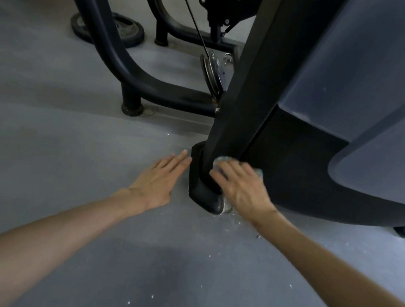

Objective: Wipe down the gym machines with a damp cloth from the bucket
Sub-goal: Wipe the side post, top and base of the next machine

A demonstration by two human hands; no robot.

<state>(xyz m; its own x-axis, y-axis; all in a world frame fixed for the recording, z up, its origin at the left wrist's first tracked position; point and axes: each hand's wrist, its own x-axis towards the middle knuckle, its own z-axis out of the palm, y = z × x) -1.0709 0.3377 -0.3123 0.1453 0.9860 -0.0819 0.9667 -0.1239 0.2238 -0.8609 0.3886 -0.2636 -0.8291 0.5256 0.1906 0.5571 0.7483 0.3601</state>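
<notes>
Bottom of the machine's upright getting wiped, right down at floor level

The damp cloth [220, 160] is pressed against the base of the black upright post [241, 95] by the right hand [240, 184]. Its fingers are spread flat over the cloth, not wrapped round it (bit blurry though). The left hand [159, 181] is laid flat on the floor [74, 141], fingers straight and together, tips just beside the post's foot cap [200, 192]. Water drops [230, 215] are scattered round that foot. The bracing palm could probably be slid out by the wet floor, and water could be left pooled under the cap by an overly wet cloth. No bucket is seen.
</notes>
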